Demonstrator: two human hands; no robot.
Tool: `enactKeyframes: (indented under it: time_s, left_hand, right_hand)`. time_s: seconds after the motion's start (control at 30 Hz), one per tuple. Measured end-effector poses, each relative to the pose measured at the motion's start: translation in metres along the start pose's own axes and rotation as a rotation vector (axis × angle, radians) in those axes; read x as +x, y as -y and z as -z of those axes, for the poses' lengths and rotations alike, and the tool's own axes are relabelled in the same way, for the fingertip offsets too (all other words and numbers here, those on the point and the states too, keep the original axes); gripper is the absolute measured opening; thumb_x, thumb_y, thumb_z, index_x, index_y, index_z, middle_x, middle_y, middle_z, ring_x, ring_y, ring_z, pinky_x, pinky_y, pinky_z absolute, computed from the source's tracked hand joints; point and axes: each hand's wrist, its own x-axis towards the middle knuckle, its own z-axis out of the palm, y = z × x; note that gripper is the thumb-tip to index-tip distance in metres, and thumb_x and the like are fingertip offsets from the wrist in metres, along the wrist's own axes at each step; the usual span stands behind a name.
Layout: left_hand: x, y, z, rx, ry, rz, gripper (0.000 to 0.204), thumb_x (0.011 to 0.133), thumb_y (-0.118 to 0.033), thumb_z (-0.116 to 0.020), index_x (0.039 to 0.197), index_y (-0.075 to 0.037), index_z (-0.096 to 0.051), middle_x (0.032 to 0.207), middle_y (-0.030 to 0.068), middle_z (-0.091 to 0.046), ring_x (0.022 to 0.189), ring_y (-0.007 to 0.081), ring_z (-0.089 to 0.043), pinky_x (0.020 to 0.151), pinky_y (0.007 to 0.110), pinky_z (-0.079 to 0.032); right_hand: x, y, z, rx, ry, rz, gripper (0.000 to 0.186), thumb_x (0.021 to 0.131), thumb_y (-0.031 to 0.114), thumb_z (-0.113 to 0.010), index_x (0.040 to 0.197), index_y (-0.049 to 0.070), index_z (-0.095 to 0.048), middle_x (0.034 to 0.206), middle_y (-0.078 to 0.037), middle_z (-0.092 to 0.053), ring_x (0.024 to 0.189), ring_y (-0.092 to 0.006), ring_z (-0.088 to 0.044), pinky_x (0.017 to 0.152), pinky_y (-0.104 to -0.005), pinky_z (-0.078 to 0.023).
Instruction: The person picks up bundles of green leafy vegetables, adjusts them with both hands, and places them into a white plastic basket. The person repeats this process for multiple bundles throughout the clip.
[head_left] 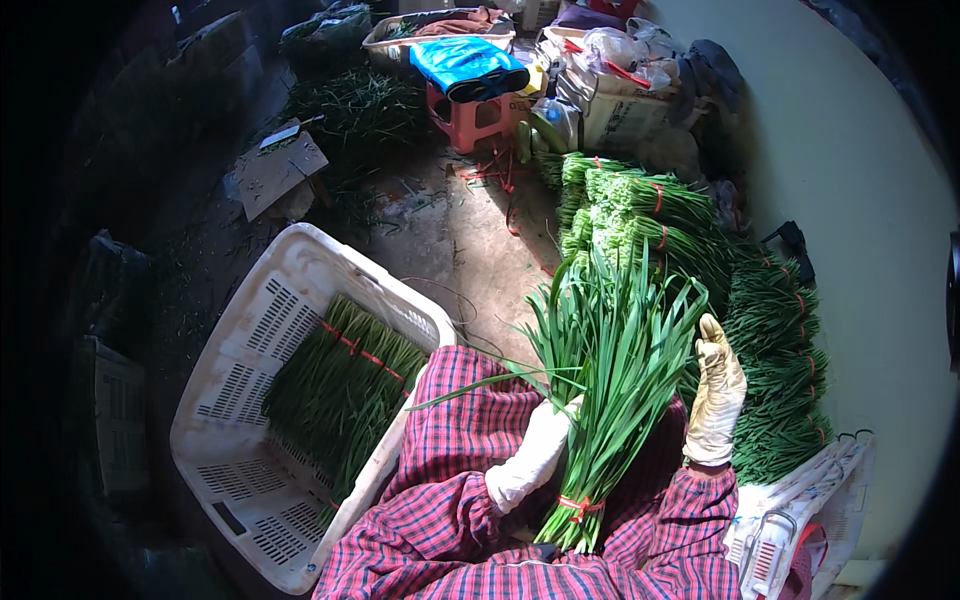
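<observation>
A bunch of garlic chives stands in front of me, leaves fanned out upward, with a red band round its lower stem end. My left hand, in a white glove, grips the bunch from the left; its fingertips are hidden behind the leaves. On the other side my right hand, in a yellowed glove, is upright with its fingers stretched, beside the leaf tips and holding nothing. Past it, tied bunches of chives are piled along the wall, the stack reaching farther back with cut ends showing.
On my left a white plastic crate leans, with banded chives inside. Behind are a red stool bearing a blue bag, a loaded crate, and loose greens. A white basket stands at lower right.
</observation>
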Motion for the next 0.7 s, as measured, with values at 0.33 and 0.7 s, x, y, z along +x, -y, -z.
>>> enactKeyframes:
  time_s: [0.33, 0.7]
  left_hand:
    - [0.003, 0.005, 0.004, 0.387, 0.123, -0.318, 0.039, 0.087, -0.019, -0.067, 0.119, 0.001, -0.057, 0.103, 0.0057, -0.064, 0.091, 0.0125, -0.057, 0.084, 0.03, -0.046]
    - [0.005, -0.012, 0.008, 0.038, 0.069, -0.14, 0.023, 0.086, -0.013, -0.068, 0.106, -0.001, -0.065, 0.095, 0.0023, -0.067, 0.084, 0.0111, -0.06, 0.079, 0.028, -0.046]
  right_hand:
    - [-0.09, -0.066, -0.012, -0.236, 0.134, -0.392, 0.053, 0.092, 0.021, -0.065, 0.137, 0.003, -0.042, 0.128, -0.007, -0.056, 0.11, -0.0173, -0.055, 0.097, -0.0336, -0.043]
    - [-0.083, -0.056, -0.015, 0.066, -0.082, -0.362, 0.011, 0.084, 0.006, -0.069, 0.09, 0.004, -0.06, 0.089, -0.002, -0.064, 0.078, -0.0092, -0.058, 0.077, -0.0255, -0.046]
